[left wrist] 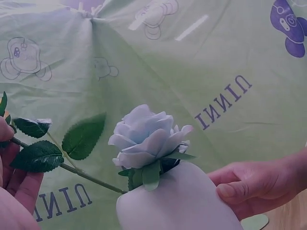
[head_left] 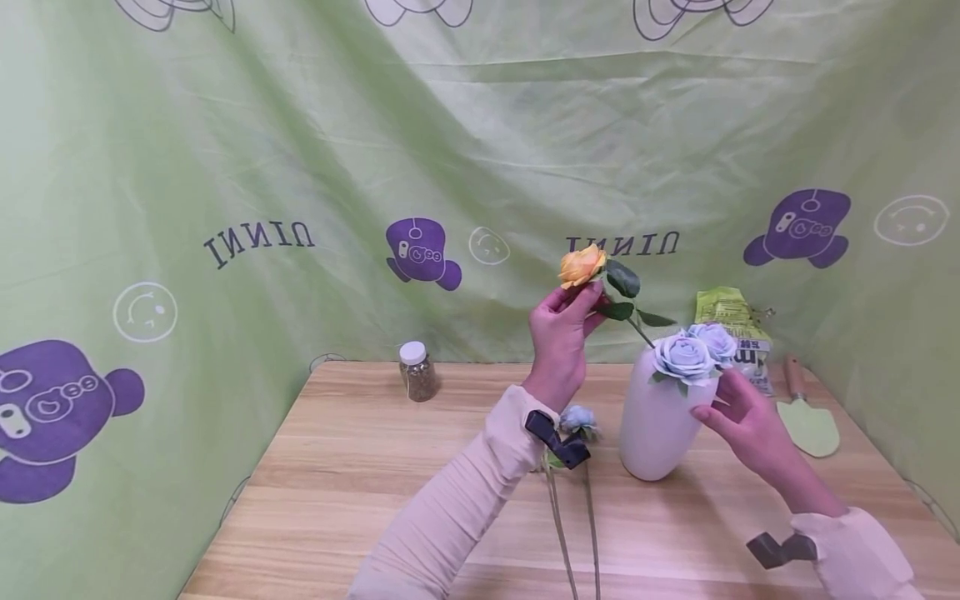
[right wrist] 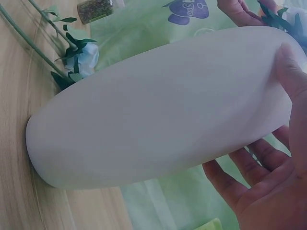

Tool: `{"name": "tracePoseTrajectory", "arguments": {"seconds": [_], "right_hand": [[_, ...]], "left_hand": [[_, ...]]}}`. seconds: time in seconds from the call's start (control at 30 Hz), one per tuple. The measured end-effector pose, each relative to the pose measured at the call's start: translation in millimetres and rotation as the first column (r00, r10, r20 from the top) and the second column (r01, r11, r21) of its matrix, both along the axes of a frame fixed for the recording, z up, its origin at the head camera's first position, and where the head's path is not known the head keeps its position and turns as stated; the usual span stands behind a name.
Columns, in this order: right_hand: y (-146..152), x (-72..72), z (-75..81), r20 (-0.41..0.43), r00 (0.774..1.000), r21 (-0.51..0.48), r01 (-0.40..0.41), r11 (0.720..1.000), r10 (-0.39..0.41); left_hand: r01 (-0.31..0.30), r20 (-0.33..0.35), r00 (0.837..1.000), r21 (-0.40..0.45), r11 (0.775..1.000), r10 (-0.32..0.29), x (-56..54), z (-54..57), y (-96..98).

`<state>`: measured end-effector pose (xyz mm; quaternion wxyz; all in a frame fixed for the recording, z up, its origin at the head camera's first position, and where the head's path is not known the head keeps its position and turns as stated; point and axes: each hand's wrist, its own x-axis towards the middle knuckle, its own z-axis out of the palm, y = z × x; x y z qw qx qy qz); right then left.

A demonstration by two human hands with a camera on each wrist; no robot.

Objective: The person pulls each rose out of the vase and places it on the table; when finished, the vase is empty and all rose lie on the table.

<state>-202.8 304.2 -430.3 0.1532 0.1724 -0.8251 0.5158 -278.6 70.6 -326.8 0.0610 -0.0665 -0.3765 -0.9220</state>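
My left hand (head_left: pixel 558 346) pinches an orange artificial rose (head_left: pixel 582 267) just below its bloom. Its leafy stem (left wrist: pixel 91 180) slants down into the mouth of a tall white vase (head_left: pixel 654 425). Pale blue roses (head_left: pixel 682 357) crowd the same opening, their blooms sitting close over the rim. Around the vase's upper right side, my right hand (head_left: pixel 753 425) keeps a grip, thumb on the near face and fingers on the far side, as the right wrist view shows. The base of the vase (right wrist: pixel 144 110) rests on the wooden table.
Left of the vase, partly behind my left sleeve, a blue rose (head_left: pixel 577 419) and long stems lie on the table (head_left: pixel 337 500). A white-capped jar (head_left: pixel 417 375) stands at the back edge. Behind the vase are a green-and-white bag (head_left: pixel 731 312) and a hand trowel (head_left: pixel 810 425).
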Motion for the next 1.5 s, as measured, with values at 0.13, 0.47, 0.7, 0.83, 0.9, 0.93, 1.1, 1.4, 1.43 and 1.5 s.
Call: {"name": "tracePoseTrajectory", "arguments": {"seconds": [0.13,0.47,0.7,0.83,0.9,0.93,1.1,1.4,1.43,1.5], "right_hand": [[-1,-0.6,0.0,-0.014,1.0,0.004,0.007,1.0,-0.007],[-2,-0.3,-0.1,0.007,1.0,0.003,0.017,1.0,-0.017],[-2,-0.3,-0.2,0.012,1.0,-0.004,0.009,1.0,-0.009],[-1,0.0,-0.5,0.013,1.0,0.003,0.014,1.0,-0.014],[-1,0.2,-0.5,0.015,1.0,0.006,0.018,1.0,-0.018],[-1,0.2,-0.5,0.016,1.0,0.007,0.019,1.0,-0.019],[0,0.3,-0.9,0.015,1.0,0.004,0.022,1.0,-0.022],[0,0.2,-1.1,0.02,1.0,-0.002,0.018,1.0,-0.017],[0,0.0,-1.1,0.021,1.0,-0.002,0.017,1.0,-0.017],[0,-0.3,-1.1,0.024,1.0,0.0,0.019,1.0,-0.019]], "left_hand": [[-0.006,0.007,1.0,0.008,1.0,0.006,0.3,1.3,-4.0],[-0.033,0.012,0.999,0.055,0.998,0.032,-3.3,1.0,-11.2],[-0.026,0.005,1.0,0.064,0.998,0.025,-3.7,-2.4,-14.0],[-0.026,0.015,1.0,0.082,0.996,0.025,-3.7,-3.0,-16.0],[-0.027,0.019,0.999,0.093,0.995,0.026,-3.9,-3.2,-17.4],[-0.028,0.018,0.999,0.099,0.995,0.026,-4.0,-3.4,-18.2],[-0.052,0.037,0.998,0.117,0.992,0.048,-3.6,-6.0,-21.2],[-0.085,0.056,0.995,0.129,0.988,0.078,-3.0,-9.5,-21.6],[-0.087,0.056,0.995,0.13,0.988,0.08,-3.0,-9.2,-21.7],[-0.092,0.057,0.995,0.133,0.987,0.085,-3.9,-8.6,-22.5]]}}
